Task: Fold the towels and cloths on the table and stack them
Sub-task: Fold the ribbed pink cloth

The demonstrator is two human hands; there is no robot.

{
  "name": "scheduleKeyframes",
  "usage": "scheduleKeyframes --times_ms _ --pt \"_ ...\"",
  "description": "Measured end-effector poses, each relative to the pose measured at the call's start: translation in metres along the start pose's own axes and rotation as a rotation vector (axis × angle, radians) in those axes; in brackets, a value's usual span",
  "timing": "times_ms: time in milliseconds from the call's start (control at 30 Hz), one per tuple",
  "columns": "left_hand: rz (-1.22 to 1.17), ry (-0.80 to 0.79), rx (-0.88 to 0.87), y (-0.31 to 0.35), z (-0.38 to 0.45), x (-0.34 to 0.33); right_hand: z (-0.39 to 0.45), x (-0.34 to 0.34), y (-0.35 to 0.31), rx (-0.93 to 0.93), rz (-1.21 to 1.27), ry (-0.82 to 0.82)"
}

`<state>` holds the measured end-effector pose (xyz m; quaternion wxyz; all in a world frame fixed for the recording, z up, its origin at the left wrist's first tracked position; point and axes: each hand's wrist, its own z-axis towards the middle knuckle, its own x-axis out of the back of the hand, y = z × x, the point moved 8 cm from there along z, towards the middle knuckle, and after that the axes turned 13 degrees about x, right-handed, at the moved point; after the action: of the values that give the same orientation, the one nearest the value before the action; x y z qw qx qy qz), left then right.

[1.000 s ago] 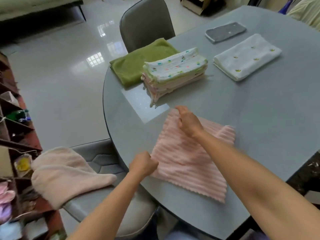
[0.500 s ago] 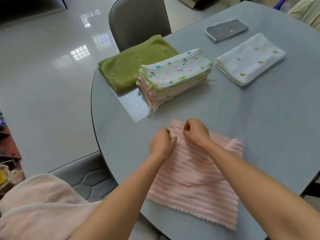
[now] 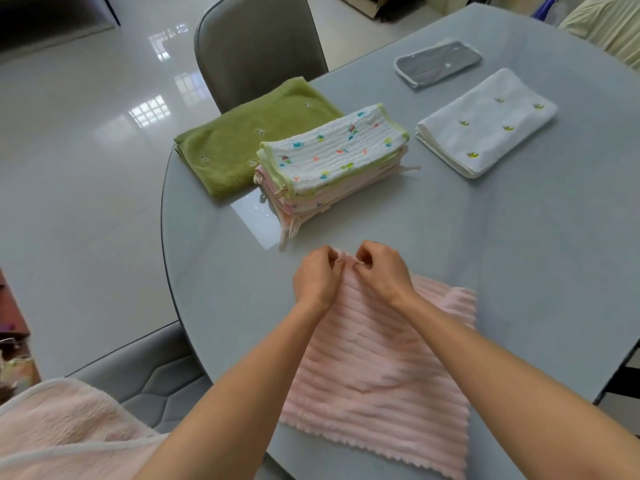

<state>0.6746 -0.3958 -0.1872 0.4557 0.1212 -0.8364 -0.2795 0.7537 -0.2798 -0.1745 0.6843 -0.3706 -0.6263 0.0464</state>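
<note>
Fingers first: our left hand (image 3: 317, 277) and our right hand (image 3: 379, 270) sit side by side at frame centre, fingers curled, both pinching the far corner of the pink ribbed cloth (image 3: 377, 368). Knuckles nearly touch, and a little ridge of pink fabric shows between the two grips. Both forearms run in from the bottom edge and cross over the cloth

The pink ribbed cloth lies spread on the grey tabletop (image 3: 519, 237), turned like a diamond, its scalloped near edge reaching the lower right of the frame close to the tabletop rim

Just beyond our hands stands the stack of folded cloths (image 3: 329, 171), white on top with coloured specks and a green border, pink layers under it, thin ties hanging out at its corners. It partly overlaps the green towel (image 3: 242, 136), which lies folded flat at the left rim of the tabletop

Upper right, well apart from the stack, we have a folded white towel (image 3: 485, 123) with small embroidered motifs, and past it a small grey cloth (image 3: 438, 62)

A grey chair (image 3: 256, 46) is tucked in at the top. Lower left, a fluffy pink towel (image 3: 65, 431) lies over the seat of a second chair (image 3: 152, 368)
</note>
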Motion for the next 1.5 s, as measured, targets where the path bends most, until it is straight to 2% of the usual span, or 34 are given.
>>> scheduleKeyframes --times_ms 100,167,300,400,567,633,800,933,1000,1067,1300,1433,1500 --pt "-0.056 0.078 -0.027 0.006 0.001 0.012 0.004 0.007 -0.008 0.034 0.047 0.108" --pt "-0.027 0.115 -0.004 0.005 0.008 0.015 0.005 0.010 -0.010 0.044 0.039 0.115" --pt "0.218 0.068 -0.009 0.008 0.018 0.002 -0.006 0.004 0.015 -0.015 -0.248 -0.093" --pt "0.383 0.096 -0.223 0.030 0.013 -0.008 -0.027 0.016 0.039 -0.048 -0.344 -0.144" --pt "0.607 0.004 -0.670 0.078 -0.023 -0.038 -0.063 0.047 0.076 -0.104 -0.484 -0.277" --pt "0.679 -0.010 -0.760 0.089 -0.037 -0.046 -0.075 0.055 0.090 -0.131 -0.507 -0.325" --pt "0.686 -0.136 -0.740 0.096 -0.043 -0.073 -0.092 0.068 0.100 -0.082 -0.518 -0.288" --pt "0.722 -0.098 -0.763 0.092 -0.046 -0.084 -0.101 0.074 0.089 0.106 -0.543 -0.097" --pt "0.705 -0.079 -0.727 0.091 -0.045 -0.084 -0.106 0.080 0.090 0.115 -0.585 -0.022" --pt "0.645 -0.052 -0.666 0.091 -0.043 -0.080 -0.106 0.083 0.096 0.073 -0.528 0.043" --pt "0.469 0.018 -0.466 0.092 -0.035 -0.070 -0.096 0.076 0.148 -0.330 -0.026 0.286" --pt "0.505 0.060 -0.481 0.089 -0.029 -0.069 -0.092 0.073 0.155 -0.389 -0.011 0.321" --pt "0.431 0.055 -0.471 0.086 -0.025 -0.069 -0.091 0.074 0.154 -0.387 -0.052 0.311"
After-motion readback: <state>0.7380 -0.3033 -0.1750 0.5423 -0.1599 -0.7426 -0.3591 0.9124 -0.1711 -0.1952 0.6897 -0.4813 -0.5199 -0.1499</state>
